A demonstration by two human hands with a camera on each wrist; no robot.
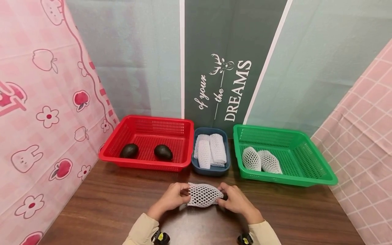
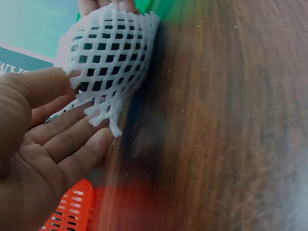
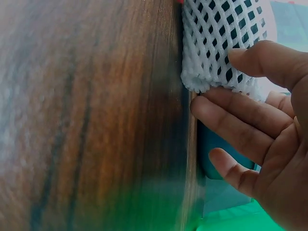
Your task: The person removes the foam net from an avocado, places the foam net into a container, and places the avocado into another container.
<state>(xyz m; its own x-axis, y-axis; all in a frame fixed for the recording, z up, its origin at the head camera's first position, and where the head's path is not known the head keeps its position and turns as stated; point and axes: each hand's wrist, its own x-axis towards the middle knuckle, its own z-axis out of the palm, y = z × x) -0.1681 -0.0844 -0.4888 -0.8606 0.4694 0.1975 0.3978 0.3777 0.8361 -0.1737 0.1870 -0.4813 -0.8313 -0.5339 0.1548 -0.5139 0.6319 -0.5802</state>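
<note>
A dark avocado sits inside a white foam net sleeve (image 1: 203, 195) just above the brown table, in front of the baskets. My left hand (image 1: 176, 196) pinches the sleeve's left end; in the left wrist view the thumb (image 2: 45, 85) lies on the netting, with the fingers under its frayed edge. At the other end, my right hand (image 1: 235, 200) pinches the sleeve's rim, its thumb (image 3: 269, 60) pressing the mesh from outside in the right wrist view. Through the mesh (image 2: 110, 53) the dark fruit shows; most of its surface is covered.
A red basket (image 1: 147, 166) at the back left holds two bare avocados (image 1: 163, 152). Between the baskets, a blue bin (image 1: 211, 173) contains several flat foam net sleeves (image 1: 218, 148). The green basket (image 1: 306, 160) at the right contains two sleeved fruits (image 1: 251, 159). Curtains hang behind and beside.
</note>
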